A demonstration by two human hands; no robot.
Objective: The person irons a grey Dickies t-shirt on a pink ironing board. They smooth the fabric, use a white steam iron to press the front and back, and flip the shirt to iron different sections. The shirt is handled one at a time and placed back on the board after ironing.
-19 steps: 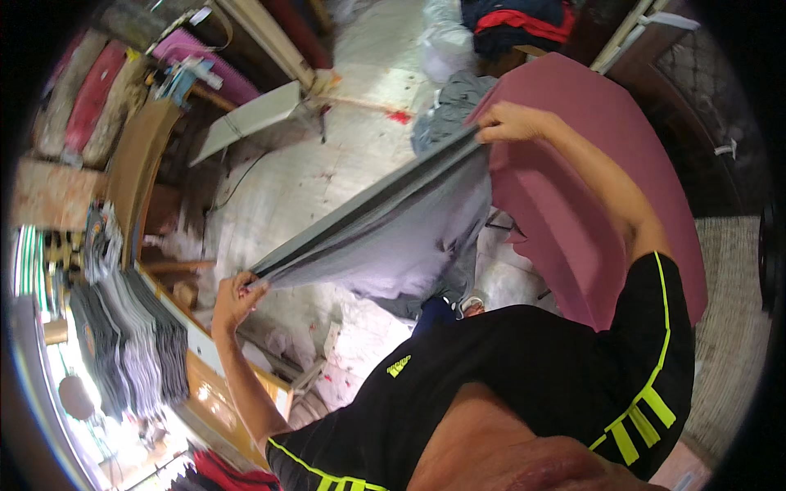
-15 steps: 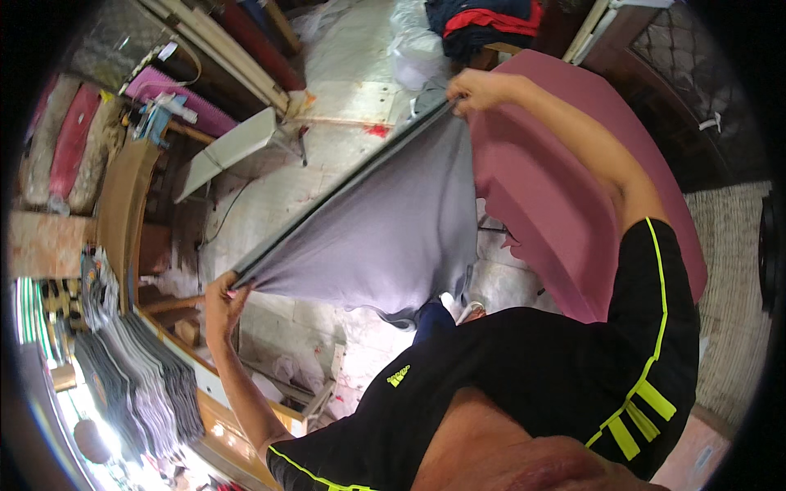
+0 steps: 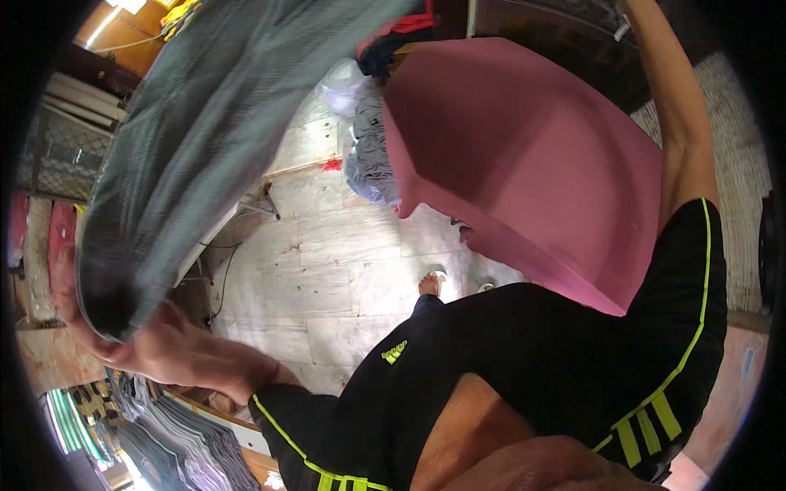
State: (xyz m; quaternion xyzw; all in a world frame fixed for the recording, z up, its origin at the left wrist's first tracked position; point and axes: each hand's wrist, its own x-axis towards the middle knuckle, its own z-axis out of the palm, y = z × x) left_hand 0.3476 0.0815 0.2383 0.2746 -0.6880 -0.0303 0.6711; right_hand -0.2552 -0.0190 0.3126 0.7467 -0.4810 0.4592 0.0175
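A large dark grey cloth [image 3: 213, 139] hangs raised and smeared by motion across the upper left. Its lower end bunches in my left hand [image 3: 160, 344], whose fingers and thumb close round the edge. My right arm [image 3: 684, 106] is stretched up toward the top right. The right hand lies beyond the picture's upper edge, so what it holds is hidden. Between my arms spreads a broad pink sheet [image 3: 524, 164] with an uneven near edge, apart from my left hand.
Stacked grey and dark garments [image 3: 192, 442] lie at the lower left. A clear plastic bag [image 3: 344, 86] and crumpled grey cloth [image 3: 375, 135] sit beside the pink sheet. Below is pale tiled floor [image 3: 344, 262]. A dark lattice panel [image 3: 565, 33] stands at the far right.
The grey cloth, stretched between both hands before, has swung up and to the left. My left hand has moved left and down; my right hand has gone up out of view.
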